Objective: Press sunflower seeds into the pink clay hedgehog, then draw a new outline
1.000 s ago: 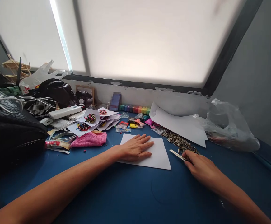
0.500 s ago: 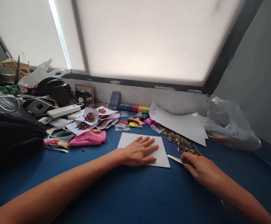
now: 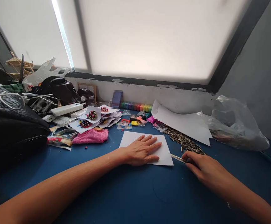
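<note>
My left hand [image 3: 142, 151] lies flat with its fingers spread on a white sheet of paper [image 3: 128, 139], pressing it to the blue table [image 3: 130, 193]; the paper looks folded, though its layers are hard to make out. In my right hand [image 3: 204, 165] is a knife [image 3: 178, 158] with a long, thin blade, its handle mostly hidden by the fingers. The blade points left, and its tip meets the paper's right edge; whether it sits between layers I cannot tell. Just beyond the right hand lies a pile of striped sunflower seeds [image 3: 184, 141].
Larger white sheets [image 3: 182, 119] and a clear plastic bag [image 3: 240, 130] lie at the back right. Small packets of coloured clay [image 3: 135, 123] sit beyond the paper. To the left are decorated paper pieces [image 3: 92, 115], a pink cloth [image 3: 90, 137] and a black bag [image 3: 16, 127].
My right hand has brought the knife's tip against the paper's right edge. My left hand stays flat on the paper. The whole view has shifted slightly.
</note>
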A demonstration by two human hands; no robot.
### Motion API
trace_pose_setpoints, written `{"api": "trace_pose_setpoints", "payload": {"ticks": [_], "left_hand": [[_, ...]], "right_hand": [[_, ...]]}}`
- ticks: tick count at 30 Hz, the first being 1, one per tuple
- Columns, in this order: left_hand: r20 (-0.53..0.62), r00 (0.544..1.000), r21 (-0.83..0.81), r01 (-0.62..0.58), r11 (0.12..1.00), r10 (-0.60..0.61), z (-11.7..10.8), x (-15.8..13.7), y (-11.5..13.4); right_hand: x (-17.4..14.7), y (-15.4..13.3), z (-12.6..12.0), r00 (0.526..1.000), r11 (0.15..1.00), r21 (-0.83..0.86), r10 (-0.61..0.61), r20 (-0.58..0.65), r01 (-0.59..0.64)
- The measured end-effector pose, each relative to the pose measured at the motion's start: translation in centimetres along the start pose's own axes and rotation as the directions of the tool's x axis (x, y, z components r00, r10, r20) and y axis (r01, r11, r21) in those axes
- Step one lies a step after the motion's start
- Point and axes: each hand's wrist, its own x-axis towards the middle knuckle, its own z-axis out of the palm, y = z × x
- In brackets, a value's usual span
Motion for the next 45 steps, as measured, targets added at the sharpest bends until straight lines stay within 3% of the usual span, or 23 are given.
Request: {"api": "trace_pose_setpoints", "payload": {"ticks": [7, 15, 21, 31, 34, 39, 45], "left_hand": [[-0.001, 1.0, 0.004, 0.009, 1.0, -0.009, -0.1, 0.0, 0.1], [0.006, 1.0, 0.038, 0.03, 0.999, -0.03, -0.3, -0.1, 0.1], [-0.02, 1.0, 0.07, 0.008, 0.998, -0.006, -0.4, -0.4, -0.6], [-0.032, 0.987, 0.081, 0.16, 0.984, -0.158, -0.3, 0.2, -1.1], [-0.04, 0.994, 0.093, 0.109, 0.99, -0.105, -0.9, 0.3, -0.7], [0.029, 0.99, -0.008, -0.136, 0.991, 0.136, -1.1, 0.3, -0.1], [0.067, 0.998, -0.049, -0.01, 0.999, 0.013, -0.5, 1.3, -0.7]], "right_hand": [[-0.3, -0.4, -0.3, 1.0, 1.0, 0.003, -0.029, -0.011, 0.029], [-0.5, -0.2, -0.6, 0.989, 0.991, 0.068, -0.107, -0.106, 0.114], [-0.3, 0.5, -0.5, 0.999, 0.999, -0.011, -0.04, -0.008, 0.04], [0.6, 0.4, 0.5, 0.986, 0.986, -0.04, -0.162, -0.028, 0.161], [0.7, 0.8, 0.5, 0.987, 0.987, -0.039, -0.158, -0.008, 0.157], [0.7, 0.9, 0.4, 0.985, 0.984, -0.047, -0.171, -0.016, 0.17], [0.9, 0.7, 1.1, 0.983, 0.979, -0.09, -0.184, -0.007, 0.182]]}}
